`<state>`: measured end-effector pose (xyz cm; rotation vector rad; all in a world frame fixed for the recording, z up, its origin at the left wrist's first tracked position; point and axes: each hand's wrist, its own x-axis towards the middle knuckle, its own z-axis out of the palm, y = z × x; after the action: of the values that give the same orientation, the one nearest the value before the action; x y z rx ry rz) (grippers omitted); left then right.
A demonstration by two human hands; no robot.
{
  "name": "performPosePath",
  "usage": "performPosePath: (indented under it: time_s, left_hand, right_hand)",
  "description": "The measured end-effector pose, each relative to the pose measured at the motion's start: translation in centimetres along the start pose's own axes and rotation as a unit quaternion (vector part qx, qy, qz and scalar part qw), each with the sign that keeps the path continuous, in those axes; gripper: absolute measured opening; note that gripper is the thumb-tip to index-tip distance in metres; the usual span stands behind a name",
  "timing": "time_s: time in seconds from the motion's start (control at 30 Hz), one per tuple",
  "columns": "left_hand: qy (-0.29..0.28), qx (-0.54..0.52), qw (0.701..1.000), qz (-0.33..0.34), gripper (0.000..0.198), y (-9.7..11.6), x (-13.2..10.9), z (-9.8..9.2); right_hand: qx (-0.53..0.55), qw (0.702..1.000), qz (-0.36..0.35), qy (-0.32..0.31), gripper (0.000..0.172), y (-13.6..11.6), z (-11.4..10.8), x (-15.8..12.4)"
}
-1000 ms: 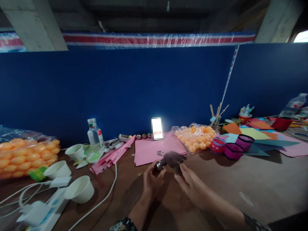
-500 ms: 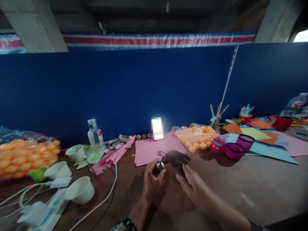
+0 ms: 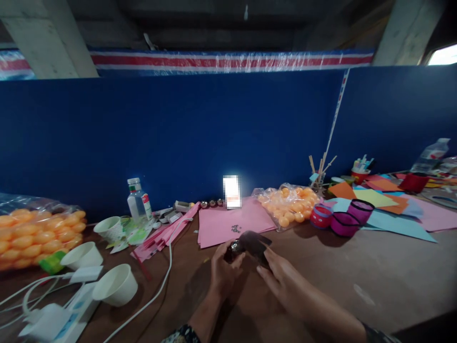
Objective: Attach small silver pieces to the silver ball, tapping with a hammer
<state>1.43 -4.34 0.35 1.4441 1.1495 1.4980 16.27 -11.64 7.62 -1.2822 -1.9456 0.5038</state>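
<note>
Just on the near side of pink paper (image 3: 214, 229), we note left hand (image 3: 223, 271) curled round shiny ball (image 3: 235, 247), right hand (image 3: 283, 275) clasping dark object (image 3: 254, 244) (blurred); a glancing knock might jar the ball loose.

The left sleeve (image 3: 181, 334) is dark with a pale flowery print, the right sleeve (image 3: 377, 334) dark with paler flecks
</note>
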Motion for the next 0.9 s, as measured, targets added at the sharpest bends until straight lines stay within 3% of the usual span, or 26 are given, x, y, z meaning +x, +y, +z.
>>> performPosePath:
  time_s: [0.13,0.33,0.53,0.7,0.9]
  left_hand:
    - [-0.028,0.022,0.999,-0.004,0.034,0.2,-0.1,-0.3]
    - [-0.056,-0.014,0.997,-0.044,0.036,0.4,0.1,-0.4]
    - [-0.031,-0.078,0.996,-0.041,0.05,0.2,0.3,-0.7]
    - [-0.044,-0.09,0.994,-0.049,0.054,-0.3,0.5,-0.8]
    - [-0.051,-0.068,0.995,-0.051,0.052,-0.5,0.5,-0.6]
  right_hand:
    - [-0.004,0.998,0.034,0.048,0.038,0.1,0.1,-0.1]
    - [0.041,0.998,0.031,0.024,0.033,0.1,0.0,0.1]
    - [0.079,0.992,0.09,0.044,0.034,-1.1,-1.2,0.3]
    - [0.079,0.993,0.086,0.029,0.031,-1.2,-1.4,0.4]
    - [0.036,0.996,0.036,0.067,0.037,-0.6,-0.1,0.4]
